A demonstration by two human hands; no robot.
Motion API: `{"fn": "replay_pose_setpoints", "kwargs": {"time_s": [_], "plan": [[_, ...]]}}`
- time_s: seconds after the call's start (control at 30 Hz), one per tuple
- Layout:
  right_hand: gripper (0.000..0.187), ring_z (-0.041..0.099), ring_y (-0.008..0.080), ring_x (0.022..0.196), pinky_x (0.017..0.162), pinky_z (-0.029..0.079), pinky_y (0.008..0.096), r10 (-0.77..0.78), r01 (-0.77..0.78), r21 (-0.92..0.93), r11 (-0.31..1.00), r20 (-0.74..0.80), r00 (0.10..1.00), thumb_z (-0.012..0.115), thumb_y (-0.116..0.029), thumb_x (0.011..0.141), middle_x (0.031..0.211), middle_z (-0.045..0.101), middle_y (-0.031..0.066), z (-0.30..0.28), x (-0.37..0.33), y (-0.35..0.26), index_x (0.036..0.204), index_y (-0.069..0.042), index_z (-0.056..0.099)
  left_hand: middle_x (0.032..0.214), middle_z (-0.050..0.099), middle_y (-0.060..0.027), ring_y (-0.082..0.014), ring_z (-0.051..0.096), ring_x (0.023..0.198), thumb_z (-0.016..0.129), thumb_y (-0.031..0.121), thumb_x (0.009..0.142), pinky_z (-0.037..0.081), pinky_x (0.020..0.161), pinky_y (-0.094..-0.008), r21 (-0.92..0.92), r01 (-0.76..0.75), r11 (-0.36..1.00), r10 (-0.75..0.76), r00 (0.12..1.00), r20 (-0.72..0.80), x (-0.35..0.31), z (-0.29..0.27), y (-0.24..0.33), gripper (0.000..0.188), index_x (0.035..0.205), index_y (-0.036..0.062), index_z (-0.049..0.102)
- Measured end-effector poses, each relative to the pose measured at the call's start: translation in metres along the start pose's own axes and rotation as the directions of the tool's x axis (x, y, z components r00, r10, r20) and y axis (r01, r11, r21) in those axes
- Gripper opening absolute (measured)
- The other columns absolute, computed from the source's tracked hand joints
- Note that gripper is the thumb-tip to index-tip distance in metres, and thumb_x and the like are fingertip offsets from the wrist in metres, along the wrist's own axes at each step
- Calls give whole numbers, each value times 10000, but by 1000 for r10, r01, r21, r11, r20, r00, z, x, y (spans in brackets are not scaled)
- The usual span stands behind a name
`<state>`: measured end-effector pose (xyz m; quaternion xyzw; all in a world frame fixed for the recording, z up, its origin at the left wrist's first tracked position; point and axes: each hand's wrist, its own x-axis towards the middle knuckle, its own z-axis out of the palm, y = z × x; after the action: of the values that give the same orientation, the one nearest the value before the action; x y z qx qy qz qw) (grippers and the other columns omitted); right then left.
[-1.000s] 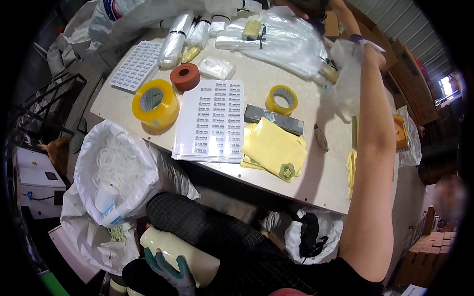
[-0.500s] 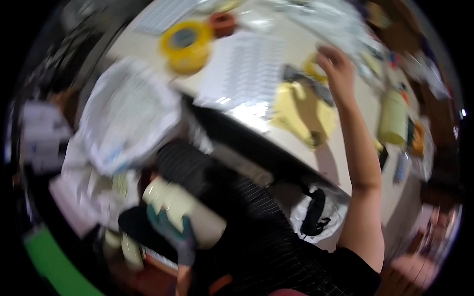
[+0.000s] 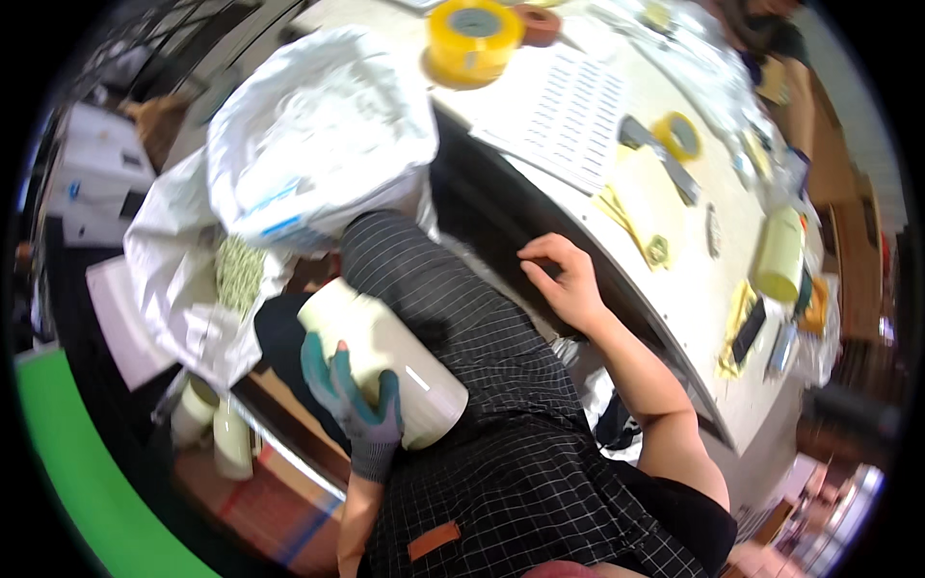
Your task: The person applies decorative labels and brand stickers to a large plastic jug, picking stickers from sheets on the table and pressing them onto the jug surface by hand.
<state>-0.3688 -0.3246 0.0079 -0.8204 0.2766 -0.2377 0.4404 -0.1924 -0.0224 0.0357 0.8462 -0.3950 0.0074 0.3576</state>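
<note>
A large cream cylindrical bottle (image 3: 419,371) lies tilted across my lap. My left hand (image 3: 356,390), in a teal and grey glove, is wrapped over its near side with the fingers spread along it. My bare right hand (image 3: 568,279) hangs in the air by the table's front edge, above my lap and apart from the bottle. Its thumb and forefinger come close together in a pinch; anything between them is too small to make out. A white sack (image 3: 226,183) of pale, loose strips stands beyond my knee.
The white table (image 3: 708,356) holds a printed sheet (image 3: 554,116), a big yellow tape roll (image 3: 472,43), a smaller tape roll (image 3: 677,137), yellow cloths (image 3: 641,197) and a pale yellow bottle (image 3: 780,255). Cream bottles (image 3: 231,443) stand low at left. Another person's arm (image 3: 798,106) shows at far right.
My right hand has come back from over the small tape roll toward my lap, past the table's front edge. My left hand still holds the bottle on my lap. The view has shifted.
</note>
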Motion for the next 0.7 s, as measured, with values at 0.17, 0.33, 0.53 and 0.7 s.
{"fn": "replay_pose_setpoints", "kwargs": {"time_s": [0.17,0.33,0.53,0.7], "plan": [[143,706,221,812,758,572,323,80,-136,-129,982,-372,925,760,-40,912,936,719,111,-56,-7,27,1053,-20,739,1554,458,-246,-501,395,1418,740,355,919,312,1160,-641,262,-198,944,171,977,124,23,-3,11,697,1459,-9,491],[113,728,222,803,756,571,332,116,-340,-163,926,-737,666,739,-96,950,939,757,129,-122,-27,68,1011,-3,759,1511,512,-204,-435,459,1395,740,297,888,309,1174,-625,267,-221,938,198,974,109,21,-6,-19,633,1422,38,522],[373,613,379,1149,1042,484,457,-6,-647,-575,501,-750,661,730,-254,923,1251,684,156,-238,-80,177,1262,-100,734,1469,562,-197,-407,510,1350,760,189,884,369,1158,-546,179,-299,937,280,951,129,75,-14,15,546,1374,24,583],[390,628,375,1112,987,517,445,72,-653,-510,560,-755,652,680,-191,965,1175,643,170,-254,-57,174,1352,-149,675,1504,525,-195,-429,484,1392,755,300,907,359,1192,-538,-12,-530,848,510,809,293,147,22,72,642,1453,53,525]]}}
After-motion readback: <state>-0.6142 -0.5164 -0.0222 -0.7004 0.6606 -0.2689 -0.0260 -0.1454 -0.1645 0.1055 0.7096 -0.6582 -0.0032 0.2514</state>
